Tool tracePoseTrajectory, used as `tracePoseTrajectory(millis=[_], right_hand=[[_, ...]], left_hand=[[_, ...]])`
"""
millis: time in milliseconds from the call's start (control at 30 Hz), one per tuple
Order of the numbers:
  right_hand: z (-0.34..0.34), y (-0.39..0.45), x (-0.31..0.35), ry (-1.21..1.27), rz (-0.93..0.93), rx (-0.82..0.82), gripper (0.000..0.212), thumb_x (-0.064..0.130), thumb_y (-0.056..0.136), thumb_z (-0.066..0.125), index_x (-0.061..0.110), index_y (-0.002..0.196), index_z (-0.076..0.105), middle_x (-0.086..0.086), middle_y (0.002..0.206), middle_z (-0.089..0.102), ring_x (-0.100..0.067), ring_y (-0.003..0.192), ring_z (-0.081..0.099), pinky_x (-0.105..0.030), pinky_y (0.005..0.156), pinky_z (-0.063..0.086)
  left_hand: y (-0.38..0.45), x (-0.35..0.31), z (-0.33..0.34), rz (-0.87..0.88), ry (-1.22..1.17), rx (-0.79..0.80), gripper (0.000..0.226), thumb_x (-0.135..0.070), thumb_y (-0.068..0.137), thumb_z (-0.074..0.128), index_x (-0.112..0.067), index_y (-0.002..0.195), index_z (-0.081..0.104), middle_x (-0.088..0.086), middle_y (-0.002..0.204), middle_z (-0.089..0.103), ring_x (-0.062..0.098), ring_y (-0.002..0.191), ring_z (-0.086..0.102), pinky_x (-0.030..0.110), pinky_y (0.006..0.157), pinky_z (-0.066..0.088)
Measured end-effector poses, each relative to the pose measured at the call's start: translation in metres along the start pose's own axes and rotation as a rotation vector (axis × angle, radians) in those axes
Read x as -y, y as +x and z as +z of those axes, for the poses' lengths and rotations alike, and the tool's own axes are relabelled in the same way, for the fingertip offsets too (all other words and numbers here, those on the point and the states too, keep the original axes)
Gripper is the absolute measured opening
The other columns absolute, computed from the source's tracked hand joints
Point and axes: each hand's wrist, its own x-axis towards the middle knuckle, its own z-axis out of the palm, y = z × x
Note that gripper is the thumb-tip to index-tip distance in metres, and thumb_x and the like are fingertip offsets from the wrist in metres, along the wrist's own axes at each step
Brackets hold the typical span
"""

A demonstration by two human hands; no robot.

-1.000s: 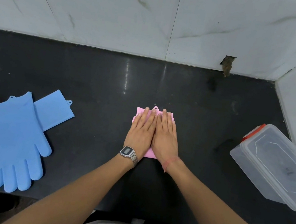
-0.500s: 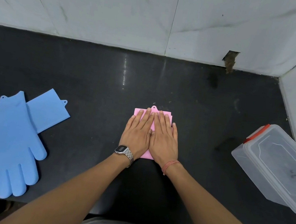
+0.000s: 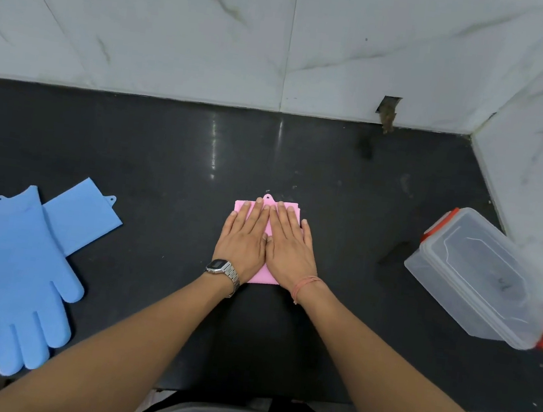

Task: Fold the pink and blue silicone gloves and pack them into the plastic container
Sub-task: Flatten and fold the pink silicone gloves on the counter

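The folded pink gloves (image 3: 262, 278) at the counter's (image 3: 183, 159) centre are pressed flat by the left hand (image 3: 243, 240) and right hand (image 3: 288, 248), fingers straight. Blue gloves (image 3: 14, 262) are laid far left; the lidded plastic container (image 3: 485, 279) is set far right.

One head-worn wide-angle view — forward and steeply down over the black counter (image 3: 166, 157), close above.

The scene was evenly and fairly brightly lit from above. A pale vertical streak of glare lay on the polished black countertop (image 3: 166, 157), mirroring the white marble wall (image 3: 150, 17). Shadows were soft and short. Focus was sharp at centre; wide-angle distortion bowed the edges, and the plastic container (image 3: 481, 278) looked slightly smeared at its right end.
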Motion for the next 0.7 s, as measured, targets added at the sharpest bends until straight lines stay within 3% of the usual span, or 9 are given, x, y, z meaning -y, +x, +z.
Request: tracePoseTrajectory(millis=[333, 700], right_hand=[[-0.013, -0.043, -0.024, -0.032, -0.003, -0.007, 0.059, 0.032, 0.104, 0.023, 0.019, 0.155, -0.002, 0.002, 0.164, -0.008, -0.013, 0.149, -0.013, -0.037, 0.119, -0.012], [-0.068, -0.076, -0.084, 0.02, 0.182, -0.181, 0.06, 0.035, 0.103, 0.027, 0.019, 0.155, 0.002, 0.001, 0.164, -0.002, -0.012, 0.148, -0.01, -0.034, 0.115, -0.013]], left_hand=[[-0.004, -0.027, -0.016, 0.091, 0.134, 0.008, 0.064, -0.028, 0.096, 0.032, -0.016, 0.153, 0.005, 0.008, 0.161, -0.004, 0.025, 0.148, -0.007, 0.042, 0.118, -0.005], [0.011, -0.121, -0.032, 0.274, 0.044, -0.063, 0.063, -0.027, 0.098, 0.038, -0.018, 0.153, 0.008, 0.005, 0.162, 0.002, 0.024, 0.148, 0.0, 0.04, 0.119, 0.004]])
